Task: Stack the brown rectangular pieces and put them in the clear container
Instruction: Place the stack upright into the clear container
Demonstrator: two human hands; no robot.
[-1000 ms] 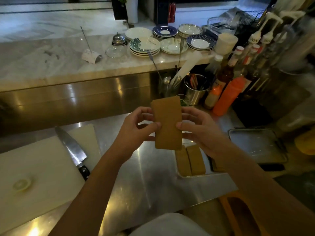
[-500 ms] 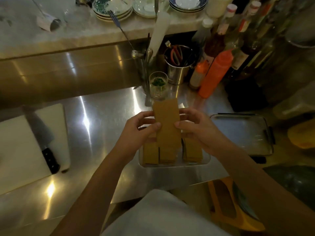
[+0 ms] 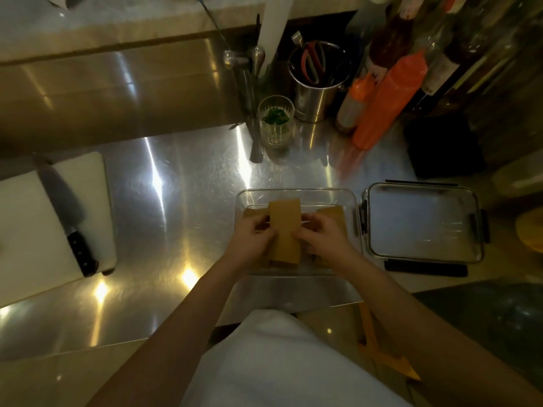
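A stack of brown rectangular pieces [image 3: 284,230] is held between both my hands, low inside the clear container [image 3: 296,193] on the steel counter. My left hand [image 3: 253,240] grips its left side and my right hand [image 3: 323,239] grips its right side. More brown pieces lie in the container on either side: one group at the left [image 3: 254,212] and one at the right [image 3: 333,214], partly hidden by my fingers. Whether the held stack touches the container floor, I cannot tell.
The container's lid [image 3: 423,223] lies just to the right. A white cutting board [image 3: 26,230] with a large knife [image 3: 69,218] sits at the left. Behind are a glass with herbs [image 3: 275,120], a steel utensil cup [image 3: 317,83], orange squeeze bottles [image 3: 388,101] and other bottles.
Both hands have lowered the brown stack from chest height down into the clear container. The camera has tilted downward, so the counter and container now fill the view.
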